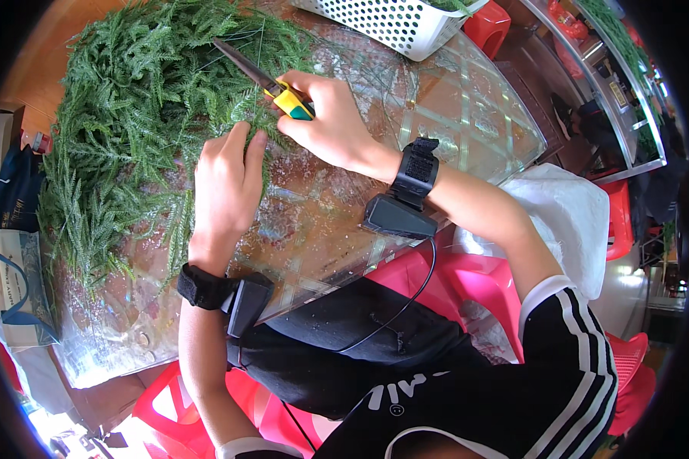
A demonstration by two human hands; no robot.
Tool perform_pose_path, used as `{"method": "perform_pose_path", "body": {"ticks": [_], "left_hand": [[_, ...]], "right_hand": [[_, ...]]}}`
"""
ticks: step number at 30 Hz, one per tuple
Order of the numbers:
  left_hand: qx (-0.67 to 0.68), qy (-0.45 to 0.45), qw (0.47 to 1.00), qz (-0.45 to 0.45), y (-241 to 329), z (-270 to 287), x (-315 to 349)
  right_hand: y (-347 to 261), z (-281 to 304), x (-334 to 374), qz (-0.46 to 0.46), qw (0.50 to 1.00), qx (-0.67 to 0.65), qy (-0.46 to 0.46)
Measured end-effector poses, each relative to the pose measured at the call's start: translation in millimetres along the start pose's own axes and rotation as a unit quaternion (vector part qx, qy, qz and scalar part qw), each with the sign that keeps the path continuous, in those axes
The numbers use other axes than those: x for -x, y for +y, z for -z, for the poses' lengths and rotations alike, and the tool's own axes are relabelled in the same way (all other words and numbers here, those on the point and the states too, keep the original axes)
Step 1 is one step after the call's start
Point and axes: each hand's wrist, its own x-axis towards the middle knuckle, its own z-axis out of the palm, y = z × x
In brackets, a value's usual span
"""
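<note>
A big heap of green artificial pine sprigs (130, 99), dusted with white flecks, covers the far left of the table. My right hand (329, 122) is wrapped round the yellow and green handle of a pair of scissors (289, 98). Their dark blades point up and left over the heap, and thin strands cross close to the tips. Just below the scissors, my left hand (228, 180) is closed at the heap's near right edge, thumb and fingers pinching a pine sprig (241, 109). Part of that sprig is hidden behind the fingers.
White bits litter the clear-covered table (321, 245). A white perforated basket (390, 27) stands at the far edge, with greenery inside. Paper bags (21, 283) are at the left. Pink stools (467, 283) and a white plastic-covered seat (563, 214) stand beyond the table's near right edge.
</note>
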Motion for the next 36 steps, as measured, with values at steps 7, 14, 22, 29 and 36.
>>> {"method": "perform_pose_path", "body": {"ticks": [7,14,22,29,36], "left_hand": [[0.007,0.002,1.000,-0.006,-2.5,-2.4,1.9],[0.020,-0.008,1.000,0.007,-0.5,-2.1,1.0],[0.030,-0.015,0.999,0.014,2.0,-1.0,1.2],[0.032,0.007,0.999,-0.029,5.2,-2.6,2.8],[0.038,0.010,0.999,-0.029,4.7,-0.9,2.6]], "right_hand": [[-5.9,1.0,-0.5,-0.018,1.000,-0.021,-0.003],[-2.9,3.1,-1.2,-0.021,0.999,0.000,-0.026],[-5.0,3.9,-1.5,-0.032,0.999,0.005,-0.037],[-4.2,1.4,0.7,-0.054,0.997,-0.040,-0.041],[-6.7,1.8,1.7,-0.036,0.998,-0.031,-0.036]]}}
